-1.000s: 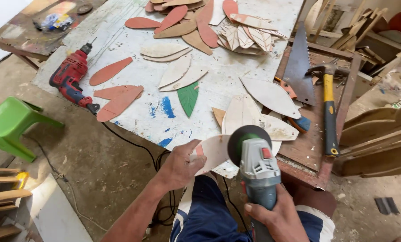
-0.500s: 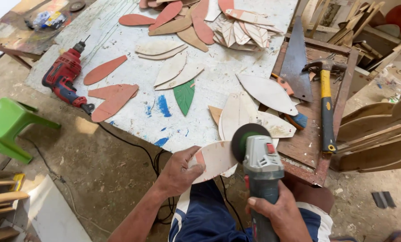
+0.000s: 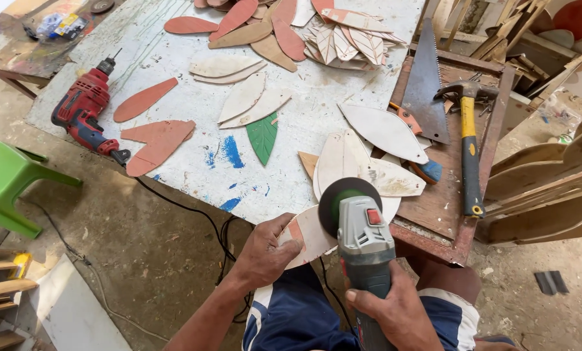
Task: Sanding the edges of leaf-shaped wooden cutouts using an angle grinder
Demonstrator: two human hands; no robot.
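Lowered slightly, left hand (image 3: 265, 253) fingers pinch leaf-shaped board (image 3: 311, 235); right hand (image 3: 395, 312) fingers wrap grinder (image 3: 362, 240).

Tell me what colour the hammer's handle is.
Yellow, with a black grip at the end. The hammer shows clearly in the head view, lying on the wooden bench.

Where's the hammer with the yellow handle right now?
In the head view, the hammer lies on the brown wooden bench at right, just right of the handsaw, head pointing away from the person.
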